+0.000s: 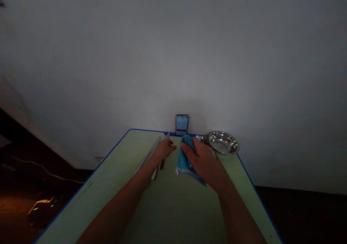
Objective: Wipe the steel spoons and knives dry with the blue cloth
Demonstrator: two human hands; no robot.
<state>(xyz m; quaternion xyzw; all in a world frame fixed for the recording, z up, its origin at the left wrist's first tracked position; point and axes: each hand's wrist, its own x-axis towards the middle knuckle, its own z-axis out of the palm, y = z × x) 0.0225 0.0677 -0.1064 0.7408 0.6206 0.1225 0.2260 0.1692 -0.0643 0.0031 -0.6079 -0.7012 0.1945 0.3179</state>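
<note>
My right hand (202, 159) is closed on a blue cloth (183, 161), holding it over the green table (108, 186) near its far edge. My left hand (164, 149) rests on several long metal utensils (148, 157) that lie lengthwise on the table. Its fingers are curled over one of them. A slim dark-handled piece (162, 164) sticks out beneath that hand. The two hands are close together, about a hand's width apart.
A shiny steel bowl (222, 142) stands at the far right corner, with small metal items (200, 139) beside it. A small blue card or box (181, 125) leans on the white wall. The table has a blue rim; dark floor and a cable lie to the left.
</note>
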